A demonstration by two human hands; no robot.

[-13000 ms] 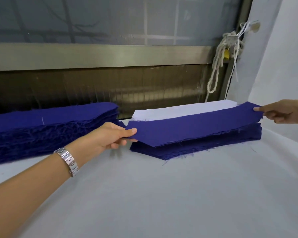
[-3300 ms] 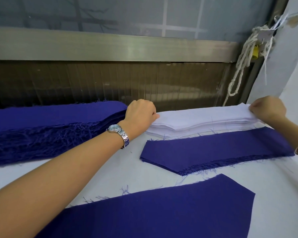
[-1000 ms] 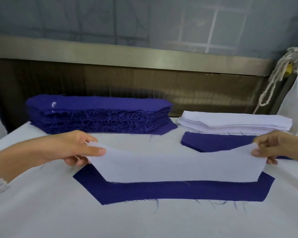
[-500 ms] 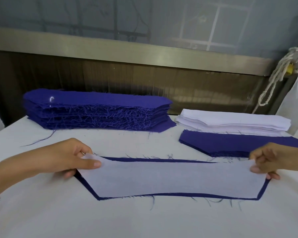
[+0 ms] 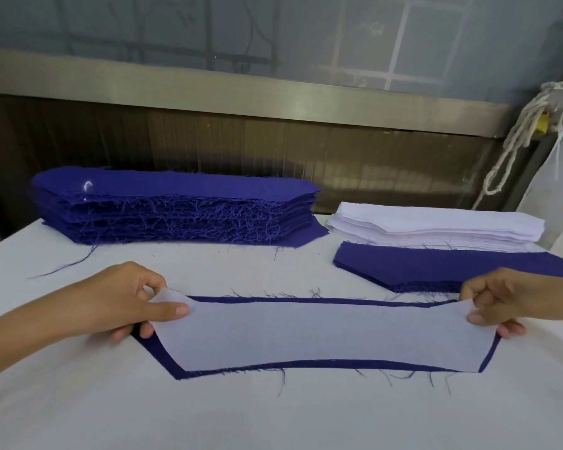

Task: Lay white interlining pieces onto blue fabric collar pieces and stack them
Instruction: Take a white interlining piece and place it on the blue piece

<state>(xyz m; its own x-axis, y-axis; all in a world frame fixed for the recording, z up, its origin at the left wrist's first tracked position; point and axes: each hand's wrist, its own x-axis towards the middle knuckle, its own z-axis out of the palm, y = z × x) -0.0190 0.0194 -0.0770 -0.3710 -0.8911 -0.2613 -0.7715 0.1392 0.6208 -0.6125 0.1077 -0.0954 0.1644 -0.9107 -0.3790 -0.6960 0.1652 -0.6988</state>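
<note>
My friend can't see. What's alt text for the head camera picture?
The left hand and right hand pinch the ends of a white interlining piece lying on a blue collar piece. A blue stack and white stack sit behind.

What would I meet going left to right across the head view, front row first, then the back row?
Front: left hand → white interlining piece, lying on a blue collar piece → right hand. Back: tall blue stack → white interlining stack → hanging rope.

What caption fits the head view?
Left hand and right hand pinch white interlining atop a blue collar piece.
</note>
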